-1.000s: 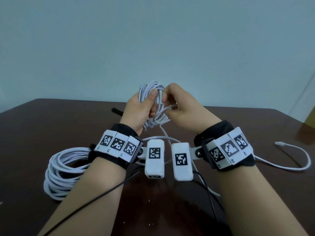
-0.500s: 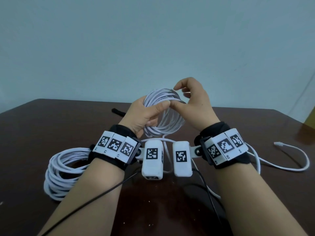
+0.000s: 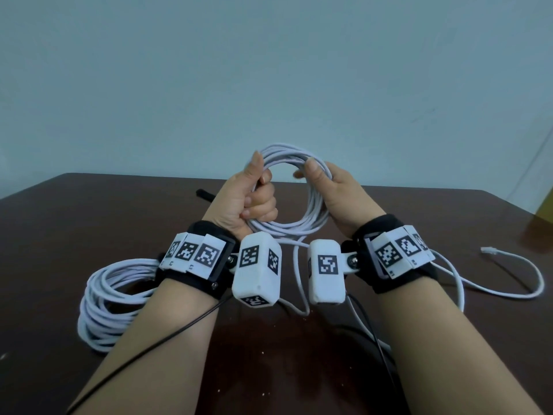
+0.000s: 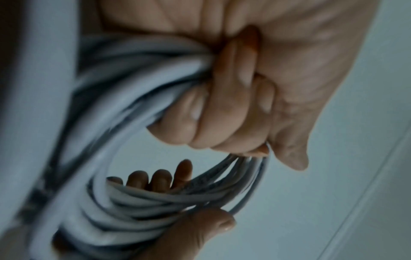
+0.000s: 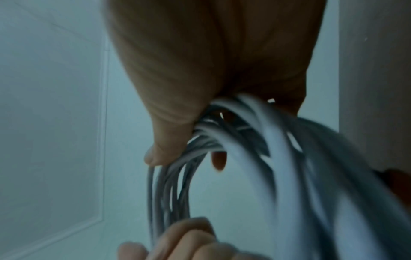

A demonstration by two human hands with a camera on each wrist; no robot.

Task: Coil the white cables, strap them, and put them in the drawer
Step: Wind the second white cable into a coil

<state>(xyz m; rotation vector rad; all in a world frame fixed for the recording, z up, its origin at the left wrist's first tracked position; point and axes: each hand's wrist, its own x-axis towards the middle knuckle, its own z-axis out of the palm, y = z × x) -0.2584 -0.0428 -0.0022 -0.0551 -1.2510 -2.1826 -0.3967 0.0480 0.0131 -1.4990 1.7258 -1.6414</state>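
I hold a coil of white cable [image 3: 294, 226] upright above the dark table. My left hand [image 3: 258, 199] grips the coil's left side, fingers curled round the strands, thumb up along them. My right hand [image 3: 327, 187] pinches its right side between thumb and fingers. The left wrist view shows the left fingers [image 4: 224, 109] wrapped on the coil [image 4: 138, 204]. In the right wrist view the right thumb [image 5: 164, 140] presses the strands [image 5: 251, 139]. A loose tail [image 3: 508, 295] runs from the coil across the table to a plug [image 3: 490, 251].
A second white coil [image 3: 110, 304] lies on the table [image 3: 74, 223] under my left forearm. A black strap end [image 3: 203, 193] shows behind the left hand. Black camera leads [image 3: 167, 339] trail toward me. A yellow object [image 3: 545, 209] sits at the far right edge.
The bunched cable between my close-set hands has opened into a round loop. Both hands rose and moved apart, and the right hand shifted to the loop's right side.
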